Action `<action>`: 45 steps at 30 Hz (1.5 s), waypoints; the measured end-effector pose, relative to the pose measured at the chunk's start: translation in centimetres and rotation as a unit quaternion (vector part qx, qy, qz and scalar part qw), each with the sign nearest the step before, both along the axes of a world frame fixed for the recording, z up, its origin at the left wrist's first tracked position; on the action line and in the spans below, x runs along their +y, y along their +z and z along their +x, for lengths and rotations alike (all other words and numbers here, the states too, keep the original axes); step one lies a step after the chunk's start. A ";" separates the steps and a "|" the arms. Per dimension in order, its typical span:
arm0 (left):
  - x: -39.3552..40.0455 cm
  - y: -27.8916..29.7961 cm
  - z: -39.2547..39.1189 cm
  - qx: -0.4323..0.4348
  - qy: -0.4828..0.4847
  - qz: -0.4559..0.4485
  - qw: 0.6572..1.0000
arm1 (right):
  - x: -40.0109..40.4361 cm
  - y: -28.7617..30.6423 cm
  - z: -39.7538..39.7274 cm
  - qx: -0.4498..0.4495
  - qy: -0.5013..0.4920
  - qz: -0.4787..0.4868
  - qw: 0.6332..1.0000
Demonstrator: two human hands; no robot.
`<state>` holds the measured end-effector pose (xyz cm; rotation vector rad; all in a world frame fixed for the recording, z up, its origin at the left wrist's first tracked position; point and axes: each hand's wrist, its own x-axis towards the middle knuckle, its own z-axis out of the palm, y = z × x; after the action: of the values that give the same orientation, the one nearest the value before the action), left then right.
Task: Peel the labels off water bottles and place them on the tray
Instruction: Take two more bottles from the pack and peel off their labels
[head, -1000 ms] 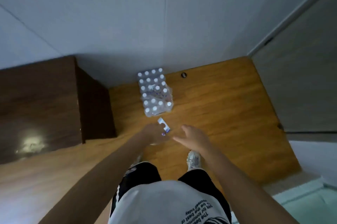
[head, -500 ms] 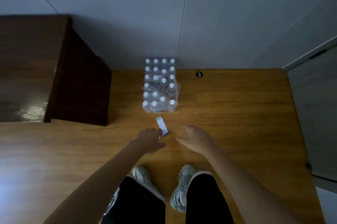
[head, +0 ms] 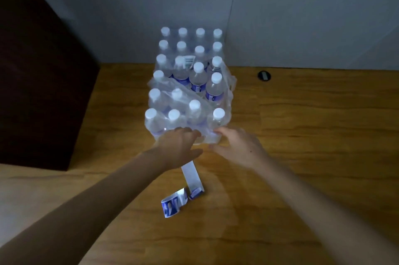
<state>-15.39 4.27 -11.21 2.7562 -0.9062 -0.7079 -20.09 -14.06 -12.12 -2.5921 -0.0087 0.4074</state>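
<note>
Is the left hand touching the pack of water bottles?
Touching. In the head view, the left hand's fingertips press into the plastic wrap at the near edge of the pack of water bottles, with no gap showing.

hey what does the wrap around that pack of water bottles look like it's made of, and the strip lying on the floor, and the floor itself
The wrap looks like thin clear plastic film: see-through, wrinkled, glinting, torn open near the middle. The strip on the floor looks like a thin printed label, paper or plastic film, I can't tell which: white on one face, blue print on its curled ends. The floor looks like wood or wood-look laminate, with grain lines and a soft sheen.
</note>
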 end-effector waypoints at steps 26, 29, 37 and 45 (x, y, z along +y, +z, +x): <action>-7.2 -4.4 17.2 -0.200 0.100 0.010 0.975 | -0.8 -4.3 16.5 -0.202 -0.072 -0.173 0.961; -5.9 -3.7 15.9 -0.203 0.098 -0.037 0.974 | -0.7 -3.4 15.2 -0.211 -0.107 -0.122 0.964; -3.7 5.1 12.2 -0.289 0.172 -0.256 0.906 | -0.5 6.2 12.0 -0.337 -0.179 -0.004 0.924; -2.9 17.1 7.5 -0.343 0.172 -0.378 0.842 | 0.2 18.1 7.4 -0.469 -0.189 0.064 0.861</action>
<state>-7.90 1.32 5.86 2.2768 -0.5498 0.6338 -12.67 -13.83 5.95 -2.3162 0.1267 -0.9696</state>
